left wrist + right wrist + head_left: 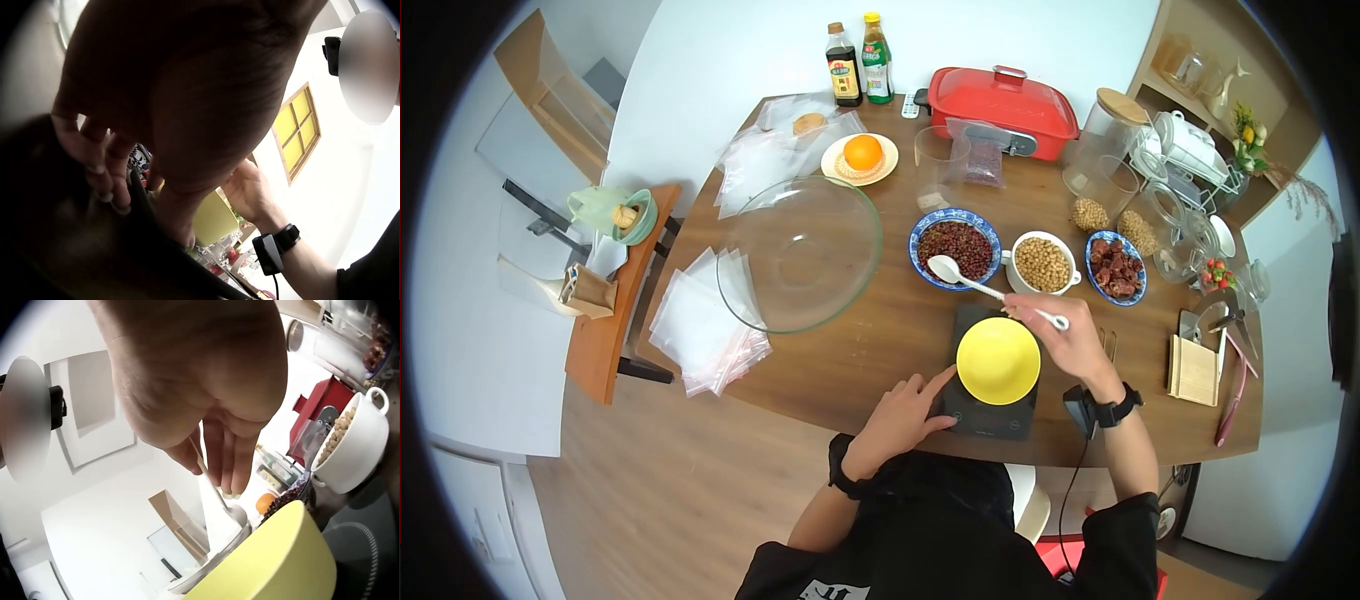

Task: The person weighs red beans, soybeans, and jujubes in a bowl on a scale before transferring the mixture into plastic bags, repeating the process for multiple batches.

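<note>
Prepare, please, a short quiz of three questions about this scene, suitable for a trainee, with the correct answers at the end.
1. Open question: what does the right hand hold?
2. True or false: the yellow bowl stands on a flat black appliance.
3. Counting: in the head view, how many blue-patterned dishes hold food?

Key:
1. A white spoon.
2. True.
3. Two: one with dark red beans, the other with reddish-brown pieces.
</note>
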`<action>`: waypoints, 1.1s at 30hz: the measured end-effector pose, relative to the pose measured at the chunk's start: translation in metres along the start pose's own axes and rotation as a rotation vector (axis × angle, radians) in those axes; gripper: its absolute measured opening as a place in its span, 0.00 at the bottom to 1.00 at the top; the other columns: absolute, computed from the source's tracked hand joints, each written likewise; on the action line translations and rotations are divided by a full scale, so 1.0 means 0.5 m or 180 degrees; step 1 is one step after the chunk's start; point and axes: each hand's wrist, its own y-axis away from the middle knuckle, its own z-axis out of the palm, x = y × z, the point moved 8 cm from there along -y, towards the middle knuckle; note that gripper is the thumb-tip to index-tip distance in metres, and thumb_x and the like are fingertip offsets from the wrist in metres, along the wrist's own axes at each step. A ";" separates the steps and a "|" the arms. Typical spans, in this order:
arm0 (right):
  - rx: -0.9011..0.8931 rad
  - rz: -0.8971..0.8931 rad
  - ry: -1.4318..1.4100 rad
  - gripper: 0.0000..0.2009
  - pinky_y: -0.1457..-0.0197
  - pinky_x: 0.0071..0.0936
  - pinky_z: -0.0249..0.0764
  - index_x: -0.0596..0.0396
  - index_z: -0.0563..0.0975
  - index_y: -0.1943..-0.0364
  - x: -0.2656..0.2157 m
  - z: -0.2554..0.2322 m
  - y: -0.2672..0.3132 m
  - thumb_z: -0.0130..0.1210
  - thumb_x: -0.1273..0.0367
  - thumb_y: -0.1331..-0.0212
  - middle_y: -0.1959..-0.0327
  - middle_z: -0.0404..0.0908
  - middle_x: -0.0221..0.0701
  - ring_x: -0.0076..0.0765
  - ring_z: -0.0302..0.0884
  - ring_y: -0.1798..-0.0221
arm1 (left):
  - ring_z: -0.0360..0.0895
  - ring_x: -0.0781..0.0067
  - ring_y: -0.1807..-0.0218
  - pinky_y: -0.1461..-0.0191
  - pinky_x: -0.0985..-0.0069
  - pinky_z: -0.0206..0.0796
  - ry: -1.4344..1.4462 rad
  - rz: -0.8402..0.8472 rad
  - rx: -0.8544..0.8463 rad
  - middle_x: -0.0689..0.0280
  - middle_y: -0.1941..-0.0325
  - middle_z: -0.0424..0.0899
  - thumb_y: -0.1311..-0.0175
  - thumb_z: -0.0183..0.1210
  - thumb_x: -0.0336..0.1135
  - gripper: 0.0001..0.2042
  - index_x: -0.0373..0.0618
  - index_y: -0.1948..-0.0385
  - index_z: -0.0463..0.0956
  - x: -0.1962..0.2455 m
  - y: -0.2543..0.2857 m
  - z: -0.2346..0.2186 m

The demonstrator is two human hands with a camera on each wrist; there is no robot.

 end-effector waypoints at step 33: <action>0.1175 0.0601 -0.0530 0.17 0.46 0.28 0.83 0.67 0.80 0.39 0.084 -0.163 0.044 0.52 0.67 0.21 0.49 0.88 0.41 0.32 0.87 0.53 | 0.75 0.52 0.56 0.47 0.59 0.70 0.0060 0.0057 -0.0007 0.57 0.59 0.76 0.34 0.69 0.47 0.38 0.53 0.23 0.63 0.004 -0.003 -0.005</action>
